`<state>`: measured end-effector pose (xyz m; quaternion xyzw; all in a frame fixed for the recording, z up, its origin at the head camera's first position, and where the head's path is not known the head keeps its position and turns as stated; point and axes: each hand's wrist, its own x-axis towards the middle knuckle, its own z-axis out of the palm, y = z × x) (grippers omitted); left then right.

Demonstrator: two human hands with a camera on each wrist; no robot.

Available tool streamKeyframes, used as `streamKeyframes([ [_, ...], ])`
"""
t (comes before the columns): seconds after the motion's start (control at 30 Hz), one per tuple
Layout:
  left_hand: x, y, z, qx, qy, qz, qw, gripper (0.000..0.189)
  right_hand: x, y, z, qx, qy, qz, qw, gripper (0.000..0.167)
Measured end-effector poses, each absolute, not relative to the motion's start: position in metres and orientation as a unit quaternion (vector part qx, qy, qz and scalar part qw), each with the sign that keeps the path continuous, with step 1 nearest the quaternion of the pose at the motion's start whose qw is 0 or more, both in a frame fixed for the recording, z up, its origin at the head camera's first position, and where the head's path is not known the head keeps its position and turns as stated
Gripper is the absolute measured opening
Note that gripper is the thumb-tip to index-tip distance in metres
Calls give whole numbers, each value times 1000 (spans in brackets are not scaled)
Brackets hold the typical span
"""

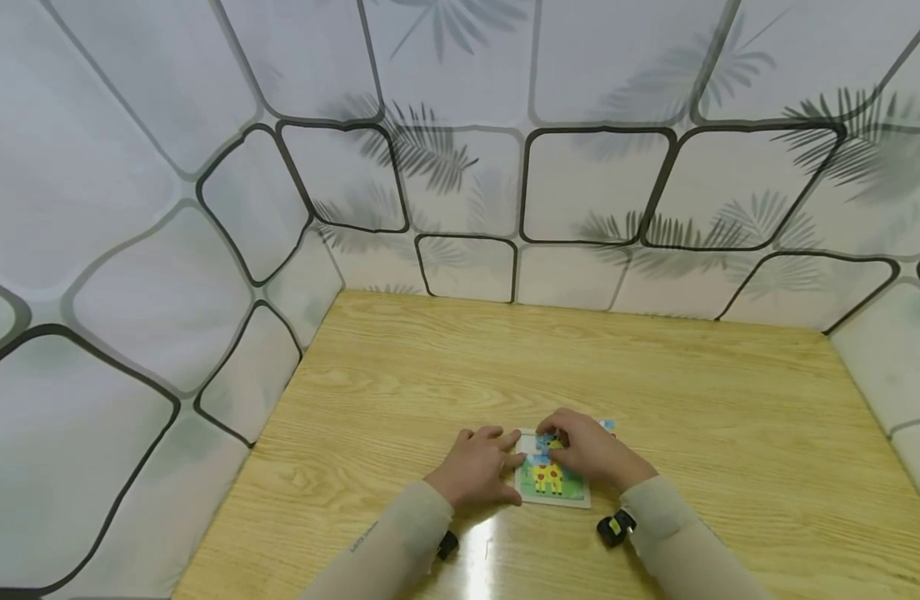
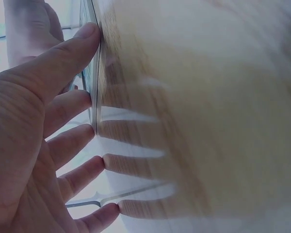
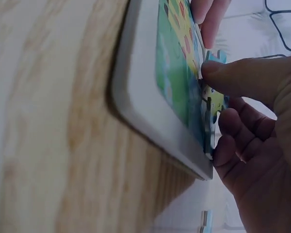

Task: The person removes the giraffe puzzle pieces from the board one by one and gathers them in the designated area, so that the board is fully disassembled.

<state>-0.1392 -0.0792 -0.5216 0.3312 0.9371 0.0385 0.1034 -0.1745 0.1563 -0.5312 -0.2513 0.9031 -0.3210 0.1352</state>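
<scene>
A jigsaw puzzle in a shallow pale tray (image 1: 553, 502) lies on the table, its assembled part showing a yellow giraffe body (image 1: 547, 479) on green. Spread fingers of my left hand (image 1: 471, 468) touch the tray's left edge, with the thumb near its lower corner. Over the upper part of the tray, my right hand (image 1: 591, 450) pinches a puzzle piece (image 3: 216, 100) between thumb and fingers. That piece carries yellow and blue print and is tilted slightly above the tray in the right wrist view. Part of it is hidden by the fingers.
Another puzzle piece (image 1: 607, 425) lies beyond my right hand, partly covered by it. The wooden table (image 1: 370, 375) meets patterned white walls (image 1: 467, 267) at the back and sides. Light reflects off the tabletop between my forearms.
</scene>
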Motion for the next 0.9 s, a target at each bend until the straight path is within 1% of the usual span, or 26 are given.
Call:
streamKeyframes([
  [0.27, -138, -78, -519, 330, 937, 39, 108, 70, -172, 164, -535, -255, 897, -334, 136, 26],
  [0.47, -138, -77, -518, 331, 937, 34, 106, 69, -169, 169, -539, -259, 895, -344, 115, 25],
  [0.63, -137, -76, -518, 332, 937, 31, 107, 69, -165, 171, -539, -245, 897, -352, 108, 26],
  [0.73, -137, -76, -518, 331, 937, 31, 109, 69, -161, 174, -535, -219, 897, -367, 111, 21],
  [0.9, -138, -77, -518, 326, 938, 33, 113, 69, -160, 184, -530, -153, 899, -395, 116, 9],
])
